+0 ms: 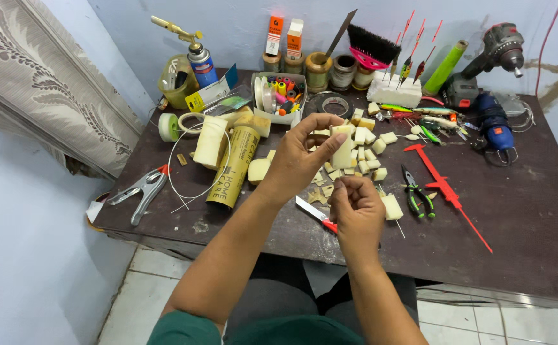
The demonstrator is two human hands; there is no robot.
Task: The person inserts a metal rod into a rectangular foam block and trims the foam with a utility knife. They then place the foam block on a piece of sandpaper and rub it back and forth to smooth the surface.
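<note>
Cream foam block (343, 152), red caliper (446, 189), dark brown table (521, 217) (curtain (49, 83) beige, leaf-patterned).

1. The utility knife (315, 213) lies partly hidden under the right hand (357, 214).
2. Foam pieces (367, 150) behind the left hand (301, 156) are partly covered.
3. The table (534, 217) beyond the red caliper (448, 190) is cut off by the right edge.

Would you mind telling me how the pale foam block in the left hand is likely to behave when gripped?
The foam block probably weighs little: left hand fingertips alone hold it up. It likely dents or crumbles easily, judging by the cut chips below. Its flat faces shouldn't roll.
</note>
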